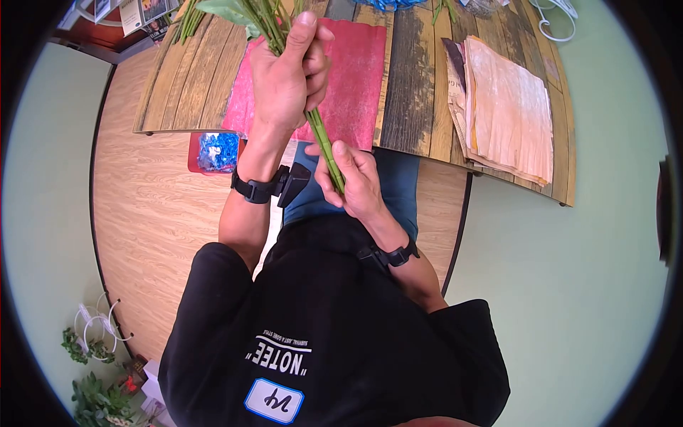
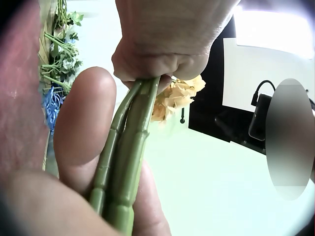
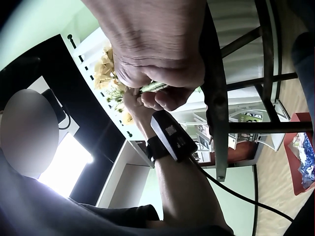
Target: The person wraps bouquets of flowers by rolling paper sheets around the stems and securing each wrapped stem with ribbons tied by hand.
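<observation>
A bunch of flowers with long green stems (image 1: 321, 135) slants between both hands, above the table's near edge. My left hand (image 1: 290, 82) grips the stems higher up, below the leaves, with its fingers curled round them. Lower down, near the cut ends, my right hand (image 1: 357, 181) holds the stems between thumb and fingers. In the left wrist view, pale yellow blooms (image 2: 179, 96) show behind the left hand (image 2: 162, 54). The right wrist view has the right hand (image 3: 152, 54) close up, hiding most of the stems, with yellow blooms (image 3: 104, 69) beyond.
On the wooden table (image 1: 416, 92), a pink sheet (image 1: 359, 64) lies beneath the hands. A stack of peach wrapping sheets (image 1: 509, 110) is at the right. Blue shreds (image 1: 388, 3) and green stems (image 1: 191, 21) lie farther back. A red bin (image 1: 193, 160) stands on the floor.
</observation>
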Demonstrator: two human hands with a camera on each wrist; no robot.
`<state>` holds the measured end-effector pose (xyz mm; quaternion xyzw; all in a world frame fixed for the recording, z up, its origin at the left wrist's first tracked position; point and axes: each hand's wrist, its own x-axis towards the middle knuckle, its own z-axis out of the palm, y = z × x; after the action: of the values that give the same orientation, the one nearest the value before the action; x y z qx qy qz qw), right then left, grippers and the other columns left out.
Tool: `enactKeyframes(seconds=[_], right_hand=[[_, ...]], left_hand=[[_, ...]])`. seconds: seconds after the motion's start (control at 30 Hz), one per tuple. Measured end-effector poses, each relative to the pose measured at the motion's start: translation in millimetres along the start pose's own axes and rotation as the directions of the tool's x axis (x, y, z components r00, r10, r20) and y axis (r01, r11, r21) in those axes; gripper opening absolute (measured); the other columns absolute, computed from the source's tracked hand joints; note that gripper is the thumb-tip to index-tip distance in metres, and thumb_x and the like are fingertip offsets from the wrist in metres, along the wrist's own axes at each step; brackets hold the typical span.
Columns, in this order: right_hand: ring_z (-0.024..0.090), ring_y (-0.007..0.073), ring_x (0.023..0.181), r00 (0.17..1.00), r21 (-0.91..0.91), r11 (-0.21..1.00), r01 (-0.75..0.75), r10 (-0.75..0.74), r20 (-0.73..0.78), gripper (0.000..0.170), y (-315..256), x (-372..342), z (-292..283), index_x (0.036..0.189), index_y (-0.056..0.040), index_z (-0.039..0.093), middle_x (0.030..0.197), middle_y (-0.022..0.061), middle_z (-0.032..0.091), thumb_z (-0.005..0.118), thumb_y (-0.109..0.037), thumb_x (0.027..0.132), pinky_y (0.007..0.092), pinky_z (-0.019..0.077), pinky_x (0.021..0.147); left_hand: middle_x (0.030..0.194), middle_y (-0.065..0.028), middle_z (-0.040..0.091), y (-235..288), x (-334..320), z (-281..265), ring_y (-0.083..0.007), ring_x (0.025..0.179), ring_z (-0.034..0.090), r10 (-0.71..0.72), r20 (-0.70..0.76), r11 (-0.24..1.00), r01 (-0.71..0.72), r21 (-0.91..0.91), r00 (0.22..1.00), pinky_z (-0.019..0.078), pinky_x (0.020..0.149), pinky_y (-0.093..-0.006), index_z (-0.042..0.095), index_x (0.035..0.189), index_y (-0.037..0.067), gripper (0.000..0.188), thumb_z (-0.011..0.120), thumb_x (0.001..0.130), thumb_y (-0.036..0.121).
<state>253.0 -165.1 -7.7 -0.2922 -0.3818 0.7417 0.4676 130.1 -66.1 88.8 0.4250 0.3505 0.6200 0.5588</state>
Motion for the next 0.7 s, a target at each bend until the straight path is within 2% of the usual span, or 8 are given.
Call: enactKeyframes(seconds=[0.07, 0.17, 0.23, 0.33, 0.6, 0.63, 0.67, 0.7], right_hand=[[0.037, 0.0045, 0.046, 0.997, 0.054, 0.998, -0.036, 0.033, 0.066, 0.053, 7, 0, -6, 0.115, 0.0047, 0.062, 0.062, -0.0008, 0.045, 0.039, -0.043, 0.109, 0.0207, 0.0307, 0.044], [0.033, 0.0033, 0.048, 0.995, 0.029, 0.999, 0.017, -0.02, 0.093, 0.053, 13, 1, -5, 0.11, 0.003, 0.062, 0.061, -0.0031, 0.039, 0.039, -0.044, 0.109, 0.0208, 0.0276, 0.045], [0.034, 0.0031, 0.05, 0.997, 0.01, 1.0, 0.025, -0.025, 0.07, 0.05, 12, 0, -2, 0.1, 0.0004, 0.061, 0.06, -0.0038, 0.039, 0.041, -0.044, 0.109, 0.0215, 0.0268, 0.045], [0.039, 0.0035, 0.051, 0.997, -0.192, 0.979, 0.067, -0.071, -0.014, 0.047, 9, -1, 1, 0.086, -0.0031, 0.055, 0.057, -0.0038, 0.041, 0.043, -0.043, 0.108, 0.0226, 0.0309, 0.046], [0.05, 0.0087, 0.053, 0.982, -0.363, 0.924, 0.124, -0.166, -0.087, 0.048, 11, 4, 14, 0.082, -0.0015, 0.054, 0.059, 0.0011, 0.049, 0.045, -0.04, 0.108, 0.0267, 0.041, 0.051], [0.05, 0.0087, 0.053, 0.982, -0.362, 0.924, 0.127, -0.169, -0.088, 0.048, 12, 4, 16, 0.082, -0.0015, 0.054, 0.059, 0.0011, 0.049, 0.045, -0.04, 0.108, 0.0267, 0.041, 0.051], [0.046, 0.0076, 0.051, 0.966, -0.406, 0.896, 0.18, -0.238, -0.097, 0.048, 13, 6, 18, 0.082, -0.0017, 0.053, 0.058, 0.0004, 0.047, 0.045, -0.041, 0.108, 0.0259, 0.038, 0.049], [0.043, 0.0065, 0.049, 0.946, -0.451, 0.862, 0.232, -0.308, -0.102, 0.047, 13, 9, 20, 0.083, -0.0019, 0.053, 0.057, -0.0004, 0.045, 0.046, -0.041, 0.108, 0.0251, 0.035, 0.046]], left_hand=[[0.054, 0.0066, 0.028, 1, 0, 0, -0.0037, 0.038, 0.025, 0.012, -0.011, 1.0, -0.012, 0.004, 1.0, 0.0192, 0.032, -0.0235, 0.057, 0.094, 0.001, 0.039, 0.054, 0.105, 0.038], [0.053, 0.006, 0.029, 1, -2, 1, -0.0042, 0.036, 0.026, 0.025, -0.032, 1.0, -0.025, 0.009, 0.999, 0.019, 0.032, -0.0248, 0.056, 0.093, -0.001, 0.041, 0.054, 0.105, 0.038], [0.053, 0.0061, 0.029, 3, -4, 2, -0.0042, 0.035, 0.026, 0.029, -0.039, 1.0, -0.028, 0.013, 0.999, 0.0191, 0.032, -0.0248, 0.056, 0.093, -0.001, 0.042, 0.054, 0.105, 0.038], [0.056, 0.0078, 0.026, 5, -7, 2, -0.0034, 0.04, 0.022, 0.011, -0.061, 1.0, -0.012, -0.003, 0.998, 0.0173, 0.033, -0.0235, 0.055, 0.097, 0.003, 0.039, 0.054, 0.104, 0.041], [0.065, 0.0053, 0.034, 10, -10, 0, -0.0035, 0.044, 0.028, -0.062, -0.049, 0.997, 0.06, -0.046, 0.997, 0.0225, 0.037, -0.0218, 0.056, 0.107, 0.003, 0.038, 0.05, 0.106, 0.041], [0.068, 0.0044, 0.036, 10, -13, 1, -0.0039, 0.045, 0.03, -0.092, -0.071, 0.995, 0.089, -0.047, 0.993, 0.0239, 0.037, -0.0215, 0.056, 0.11, 0.003, 0.038, 0.051, 0.106, 0.041], [0.07, 0.0022, 0.04, 8, -17, -2, -0.0047, 0.048, 0.036, -0.109, -0.065, 0.993, 0.106, -0.046, 0.992, 0.0321, 0.039, -0.0222, 0.056, 0.112, 0.003, 0.039, 0.053, 0.105, 0.041], [0.07, 0.0022, 0.04, 7, -18, -3, -0.0047, 0.048, 0.036, -0.104, -0.059, 0.994, 0.101, -0.043, 0.993, 0.0321, 0.039, -0.0222, 0.056, 0.112, 0.003, 0.039, 0.053, 0.105, 0.041]])
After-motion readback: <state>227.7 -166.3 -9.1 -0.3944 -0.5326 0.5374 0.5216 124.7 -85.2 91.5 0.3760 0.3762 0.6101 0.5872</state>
